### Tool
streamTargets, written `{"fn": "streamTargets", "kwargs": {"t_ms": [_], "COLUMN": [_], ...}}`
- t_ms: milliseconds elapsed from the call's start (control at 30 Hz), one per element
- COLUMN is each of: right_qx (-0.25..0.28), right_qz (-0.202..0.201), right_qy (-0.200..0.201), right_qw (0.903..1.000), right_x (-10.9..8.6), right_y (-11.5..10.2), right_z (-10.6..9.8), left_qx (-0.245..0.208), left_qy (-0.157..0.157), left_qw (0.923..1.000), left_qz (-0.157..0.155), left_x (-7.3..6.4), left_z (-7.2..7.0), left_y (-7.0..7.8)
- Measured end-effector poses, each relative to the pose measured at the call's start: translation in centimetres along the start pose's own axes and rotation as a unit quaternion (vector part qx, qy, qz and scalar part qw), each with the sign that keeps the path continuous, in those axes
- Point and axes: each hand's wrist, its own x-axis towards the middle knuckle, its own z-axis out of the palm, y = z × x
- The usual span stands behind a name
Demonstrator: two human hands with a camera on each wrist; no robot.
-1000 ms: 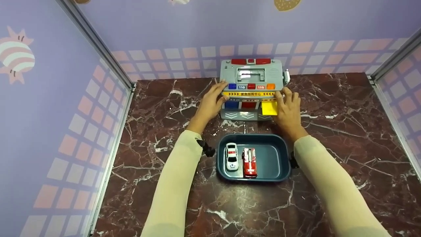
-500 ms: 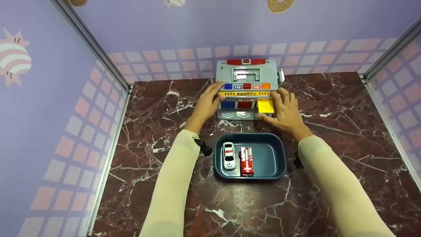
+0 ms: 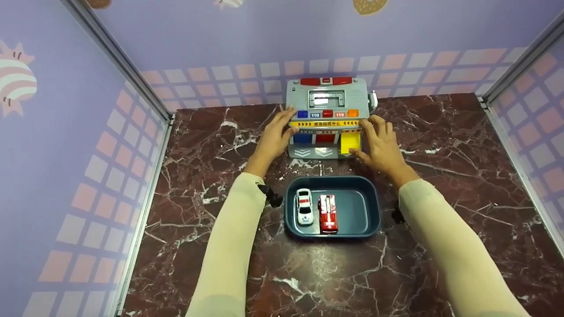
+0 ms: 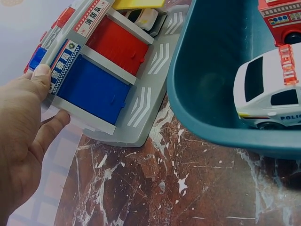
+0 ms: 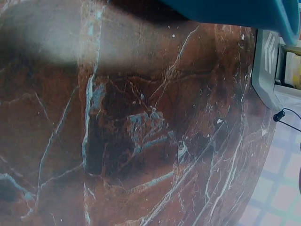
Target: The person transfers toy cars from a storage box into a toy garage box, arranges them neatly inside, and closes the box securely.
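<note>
A grey toy rescue station (image 3: 361, 101) stands against the back wall, with a blue door (image 3: 302, 138), a red door (image 3: 325, 138) and a yellow door (image 3: 350, 143) along its front. My left hand (image 3: 274, 137) holds the station's left end, thumb at the front edge. At the right end are the fingers of my right hand (image 3: 382, 147), while its thumb touches the yellow door's lower corner. In the left wrist view the yellow door (image 4: 137, 4) is tilted outward, and a small white vehicle (image 4: 146, 19) shows in the bay under it. The right wrist view barely shows the hand.
A dark blue tray (image 3: 372, 207) sits in front of the station on the marble-patterned table (image 3: 211, 246). In it lie a white police car (image 3: 304, 207) and a red fire truck (image 3: 328, 214), side by side. Patterned panels (image 3: 220, 39) enclose the table's back and sides.
My right thumb has moved out from beside the yellow door to its lower edge. The yellow door has swung lower, toward the ramp. My left hand keeps its place on the station.
</note>
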Motion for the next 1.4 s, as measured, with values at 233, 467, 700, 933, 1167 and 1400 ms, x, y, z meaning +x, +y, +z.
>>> {"fn": "streamTargets", "kwargs": {"t_ms": [233, 467, 700, 933, 1167, 1400], "right_qx": [-0.015, -0.023, -0.049, -0.088, -0.105, -0.109], "right_qz": [-0.014, -0.025, -0.046, -0.046, -0.041, -0.049], "right_qy": [0.035, 0.077, 0.157, 0.192, 0.191, 0.202], "right_qw": [0.9992, 0.9964, 0.9853, 0.9764, 0.9750, 0.9721], "right_x": [0.3, 0.7, 1.3, 1.5, 1.7, 1.6], "right_y": [0.2, 0.0, 0.2, 0.3, 0.1, 0.3], "right_z": [0.5, 1.8, 3.1, 4.1, 4.5, 4.6], "left_qx": [-0.001, -0.003, 0.008, 0.007, 0.014, 0.008], "left_qy": [-0.004, 0.010, -0.006, -0.012, -0.007, 0.000], "left_qw": [1.0000, 0.9999, 0.9999, 0.9998, 0.9998, 0.9999], "left_qz": [-0.003, 0.005, -0.006, -0.011, -0.010, 0.006], "left_x": [0.2, -0.2, -0.2, -0.1, -0.1, -0.1], "left_z": [0.2, -0.2, -0.2, -0.1, 0.0, 0.0], "left_y": [0.2, 0.1, 0.0, -0.3, -0.7, -0.5]}}
